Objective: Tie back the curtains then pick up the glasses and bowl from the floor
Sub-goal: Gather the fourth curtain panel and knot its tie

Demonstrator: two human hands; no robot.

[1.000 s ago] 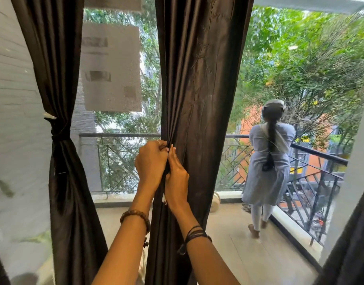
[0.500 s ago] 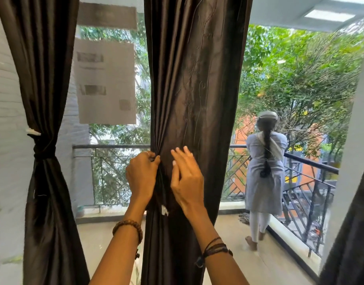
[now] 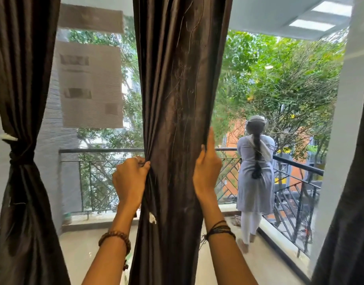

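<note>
A dark brown middle curtain hangs straight in front of me. My left hand grips its bunched left edge at waist height. My right hand holds its right edge, fingers wrapped behind the fabric and one finger pointing up. A small white tag hangs from the curtain between my arms. The left curtain is tied back with a dark band. No glasses or bowl are in view.
A person in pale clothes stands on the balcony at the right, by the black metal railing. Papers are stuck on the glass at the left. Another dark curtain hangs at the far right.
My right hand has moved from the curtain's middle folds out to its right edge. My left hand keeps its grip on the left edge. The view has tilted upward.
</note>
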